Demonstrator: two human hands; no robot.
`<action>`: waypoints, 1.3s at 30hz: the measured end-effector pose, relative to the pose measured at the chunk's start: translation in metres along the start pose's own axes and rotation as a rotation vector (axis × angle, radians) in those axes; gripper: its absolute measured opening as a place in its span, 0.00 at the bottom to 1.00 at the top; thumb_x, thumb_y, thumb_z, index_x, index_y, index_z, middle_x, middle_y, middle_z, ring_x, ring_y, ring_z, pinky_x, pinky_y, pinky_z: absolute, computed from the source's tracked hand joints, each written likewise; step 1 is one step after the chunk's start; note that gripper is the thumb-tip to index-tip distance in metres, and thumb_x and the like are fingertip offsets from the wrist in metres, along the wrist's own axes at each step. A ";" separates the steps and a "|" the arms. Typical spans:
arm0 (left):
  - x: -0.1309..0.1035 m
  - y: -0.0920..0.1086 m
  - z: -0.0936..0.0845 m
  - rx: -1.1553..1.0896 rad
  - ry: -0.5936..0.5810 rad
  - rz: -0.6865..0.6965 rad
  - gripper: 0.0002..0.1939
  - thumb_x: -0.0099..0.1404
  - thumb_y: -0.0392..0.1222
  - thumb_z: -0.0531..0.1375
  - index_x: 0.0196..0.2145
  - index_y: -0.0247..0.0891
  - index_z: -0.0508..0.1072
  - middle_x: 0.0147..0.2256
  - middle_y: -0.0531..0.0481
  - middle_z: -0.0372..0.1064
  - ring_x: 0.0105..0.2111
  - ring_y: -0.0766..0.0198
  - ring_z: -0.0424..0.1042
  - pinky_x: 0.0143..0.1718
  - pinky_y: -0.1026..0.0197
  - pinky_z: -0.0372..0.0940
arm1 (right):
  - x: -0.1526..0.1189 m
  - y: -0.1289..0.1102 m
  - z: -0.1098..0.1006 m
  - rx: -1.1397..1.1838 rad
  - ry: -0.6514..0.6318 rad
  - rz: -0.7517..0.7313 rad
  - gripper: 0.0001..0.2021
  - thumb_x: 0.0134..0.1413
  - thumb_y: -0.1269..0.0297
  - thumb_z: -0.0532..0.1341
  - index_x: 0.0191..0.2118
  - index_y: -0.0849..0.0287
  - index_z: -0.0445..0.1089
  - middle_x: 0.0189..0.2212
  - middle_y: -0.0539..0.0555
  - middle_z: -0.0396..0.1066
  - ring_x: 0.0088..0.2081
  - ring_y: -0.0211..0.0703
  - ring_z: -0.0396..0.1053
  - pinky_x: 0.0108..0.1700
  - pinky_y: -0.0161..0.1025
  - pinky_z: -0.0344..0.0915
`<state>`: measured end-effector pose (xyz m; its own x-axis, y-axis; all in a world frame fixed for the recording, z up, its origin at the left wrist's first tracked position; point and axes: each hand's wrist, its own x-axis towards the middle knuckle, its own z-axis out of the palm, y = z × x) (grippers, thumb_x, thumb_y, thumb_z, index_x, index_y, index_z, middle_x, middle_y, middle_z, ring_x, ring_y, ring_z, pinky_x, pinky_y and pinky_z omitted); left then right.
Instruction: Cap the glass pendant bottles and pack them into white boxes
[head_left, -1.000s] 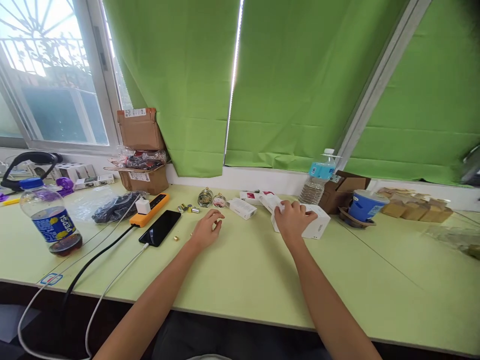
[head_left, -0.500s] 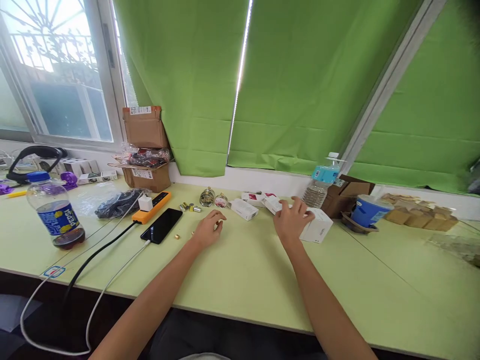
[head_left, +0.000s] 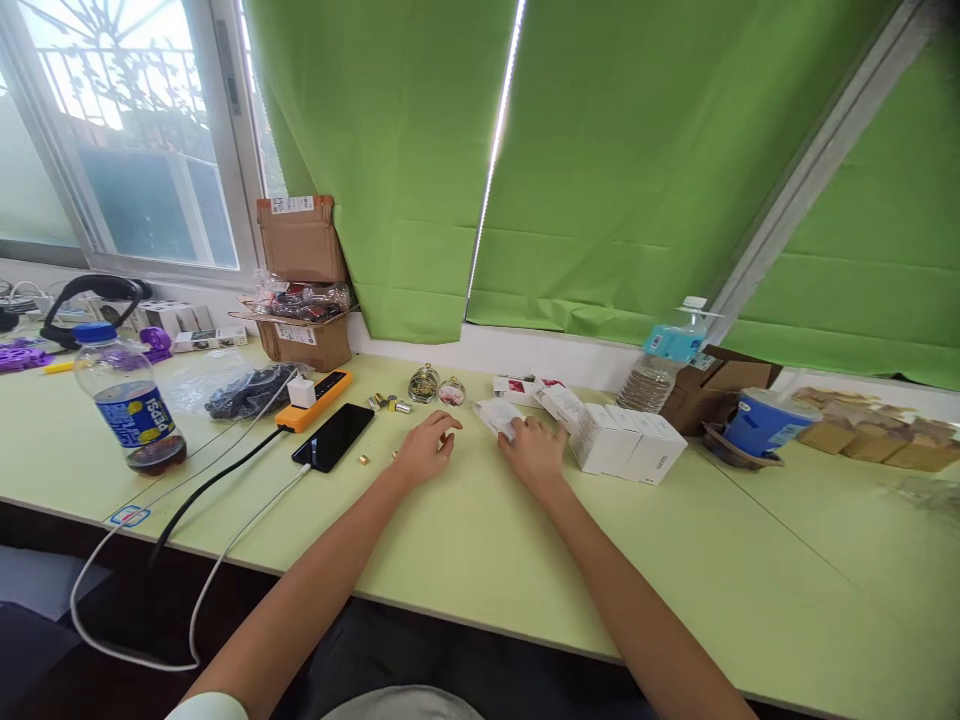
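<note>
I had bare hands, the left hand (head_left: 426, 450) and the right hand (head_left: 536, 455) alike, with slim fingers (head_left: 438, 418) and narrow wrists. My left forearm (head_left: 322, 590) was smooth and uncovered, widening gradually towards the elbow, where the rounded edge of a white sleeve (head_left: 206, 707) just showed, plain and pale. My right forearm (head_left: 622, 580) tapered the same way and was bare along all of its visible length. Across my lap lay dark, nearly black cloth (head_left: 375, 655), its details lost in shadow. Nearest my body curved a light grey edge of fabric (head_left: 405, 705), too little of it showing to tell which garment it was.
</note>
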<state>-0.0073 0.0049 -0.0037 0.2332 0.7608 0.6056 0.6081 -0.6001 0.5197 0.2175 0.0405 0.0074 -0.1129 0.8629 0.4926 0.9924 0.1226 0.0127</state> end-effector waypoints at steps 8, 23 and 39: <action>0.000 0.000 -0.002 -0.023 -0.013 -0.002 0.14 0.66 0.36 0.51 0.46 0.44 0.71 0.48 0.49 0.67 0.34 0.66 0.69 0.36 0.61 0.66 | 0.001 0.008 -0.001 0.188 -0.100 0.074 0.29 0.57 0.44 0.55 0.56 0.60 0.65 0.50 0.69 0.66 0.53 0.64 0.61 0.53 0.59 0.56; 0.011 -0.002 0.011 -0.537 0.159 -0.290 0.47 0.58 0.46 0.67 0.66 0.45 0.43 0.46 0.43 0.68 0.39 0.62 0.71 0.35 0.62 0.66 | 0.003 -0.020 -0.003 1.759 -0.548 0.164 0.20 0.56 0.50 0.57 0.50 0.55 0.69 0.52 0.58 0.72 0.51 0.52 0.71 0.52 0.51 0.68; 0.002 -0.008 0.012 -0.110 -0.029 -0.180 0.32 0.59 0.44 0.62 0.59 0.44 0.58 0.49 0.47 0.66 0.30 0.66 0.67 0.35 0.60 0.65 | -0.001 -0.014 -0.022 1.390 -0.516 -0.181 0.43 0.40 0.69 0.68 0.64 0.51 0.53 0.60 0.57 0.63 0.58 0.52 0.64 0.55 0.50 0.66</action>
<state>-0.0023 0.0142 -0.0137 0.1510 0.8638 0.4807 0.5555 -0.4764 0.6815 0.2051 0.0269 0.0255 -0.5250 0.8229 0.2172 0.1579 0.3449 -0.9252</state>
